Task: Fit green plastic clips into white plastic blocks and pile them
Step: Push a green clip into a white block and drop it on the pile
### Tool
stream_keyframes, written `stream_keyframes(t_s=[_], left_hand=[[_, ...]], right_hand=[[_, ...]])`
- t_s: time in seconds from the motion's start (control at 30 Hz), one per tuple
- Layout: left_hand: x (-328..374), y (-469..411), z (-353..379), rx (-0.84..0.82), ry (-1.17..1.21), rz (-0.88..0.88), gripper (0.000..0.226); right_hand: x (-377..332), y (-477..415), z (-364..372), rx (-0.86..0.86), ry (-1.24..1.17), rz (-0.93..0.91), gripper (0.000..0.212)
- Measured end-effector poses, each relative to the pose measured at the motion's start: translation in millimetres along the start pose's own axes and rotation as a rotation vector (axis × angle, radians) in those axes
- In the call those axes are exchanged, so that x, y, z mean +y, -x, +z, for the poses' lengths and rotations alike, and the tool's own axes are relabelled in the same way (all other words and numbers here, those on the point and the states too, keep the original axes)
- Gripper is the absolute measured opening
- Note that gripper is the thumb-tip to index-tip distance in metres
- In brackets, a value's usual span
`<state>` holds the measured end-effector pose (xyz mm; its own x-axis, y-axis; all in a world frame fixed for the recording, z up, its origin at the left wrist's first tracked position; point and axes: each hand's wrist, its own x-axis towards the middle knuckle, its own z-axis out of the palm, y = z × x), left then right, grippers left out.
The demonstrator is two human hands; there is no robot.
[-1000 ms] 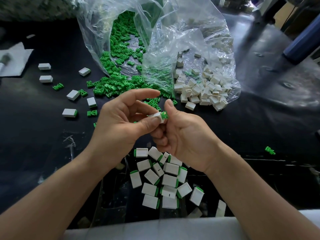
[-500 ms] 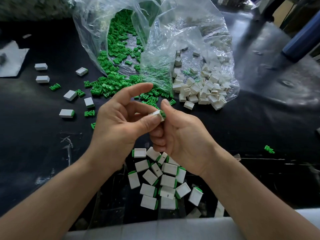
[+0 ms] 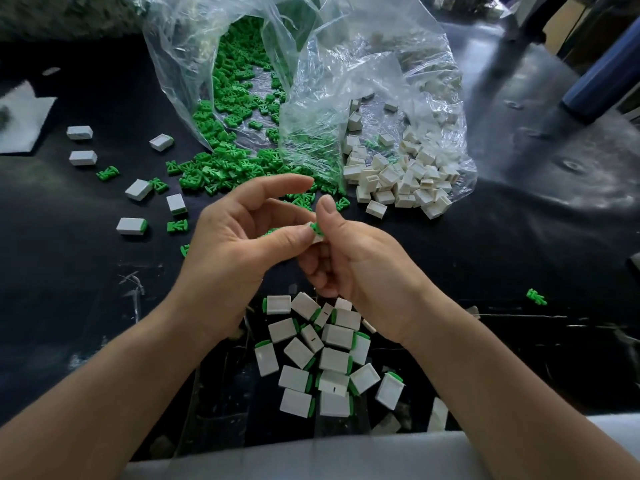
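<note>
- The white block [image 3: 317, 238] being worked on is small, hollow, stiff plastic, and probably almost weightless. Its smooth faces could let it slip, so it is best pinched across its two broad flat sides, leaving the open end free.
- The green clip [image 3: 316, 227] is smaller, with thin prongs that probably flex a little. Push squarely on its flat head rather than the prongs, or it may tilt in the slot.
- Both are held in the air just beyond the pile of fitted blocks [image 3: 332, 358], which lies on the table [image 3: 519, 237] near the person's edge.
- The left hand [image 3: 235, 244] pinches the white block between the thumb and a middle finger. Its forefinger is stretched straight out above, touching nothing.
- The right hand [image 3: 349, 261] is curled, with its fingers tucked under the block and its thumb upright against the green clip. The clip's head shows at the block's end, but the fingers hide how deep it sits.
- Farther beyond the pile lies a clear bag [image 3: 346, 81], spilling loose green clips [image 3: 225, 168] from its left part and empty white blocks [image 3: 398, 178] from its right.
- Left of the pile and farther off, stray blocks [image 3: 131, 226] and clips lie scattered. A lone clip [image 3: 536, 296] lies well to the pile's right.
</note>
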<state>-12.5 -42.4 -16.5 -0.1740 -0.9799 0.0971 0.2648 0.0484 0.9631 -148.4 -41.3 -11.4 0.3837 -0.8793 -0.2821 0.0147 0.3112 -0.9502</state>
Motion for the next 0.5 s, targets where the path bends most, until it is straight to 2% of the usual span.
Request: stream_keyframes(t_s=[0.3, 0.5], left_hand=[[0.9, 1.7, 2.1, -0.004, -0.039, 0.021, 0.034], [-1.2, 1.3, 2.5, -0.003, -0.008, 0.002, 0.034]], right_hand=[[-0.6, 1.7, 0.0, 0.064, 0.173, -0.055, 0.051], [4.8, -0.6, 2.8, 0.117, 0.296, -0.081, 0.043]])
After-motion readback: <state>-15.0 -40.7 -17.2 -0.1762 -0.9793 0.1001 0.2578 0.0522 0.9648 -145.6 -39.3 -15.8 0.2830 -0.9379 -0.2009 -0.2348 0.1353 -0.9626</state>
